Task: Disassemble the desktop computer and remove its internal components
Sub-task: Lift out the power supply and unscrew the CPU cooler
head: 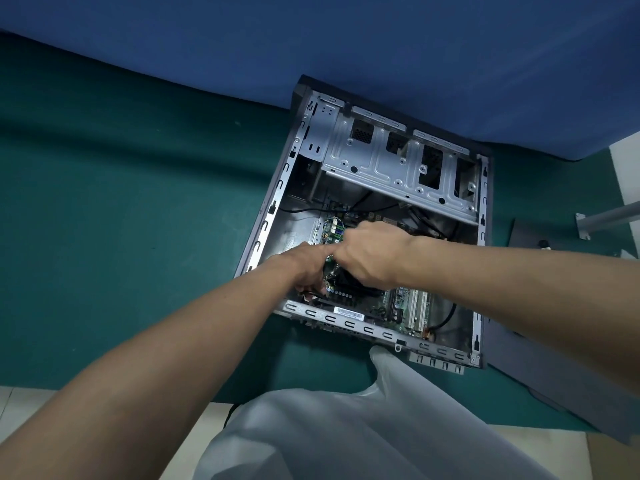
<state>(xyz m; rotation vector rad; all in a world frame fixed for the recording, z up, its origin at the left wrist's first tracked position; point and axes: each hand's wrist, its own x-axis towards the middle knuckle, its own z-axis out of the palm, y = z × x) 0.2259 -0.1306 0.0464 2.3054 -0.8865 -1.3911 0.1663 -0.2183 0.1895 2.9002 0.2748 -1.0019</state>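
Note:
An open desktop computer case (273, 206) lies on its side on a green table surface. Its green motherboard (398, 306) shows inside, with white expansion slots (417, 310) near the front. Above it sits an empty silver drive cage (377, 161). Both my hands reach into the case over a black CPU cooler (349, 284) in the middle of the board. My right hand (370, 254) curls over the cooler's top and grips it. My left hand (306, 263) holds the cooler's left side, fingertips hidden below.
A blue cloth wall (346, 46) stands right behind the case. A dark grey side panel (540, 344) lies to the right on the green table (138, 220). Black cables (446, 320) run inside the case. A metal leg (609, 216) shows at far right.

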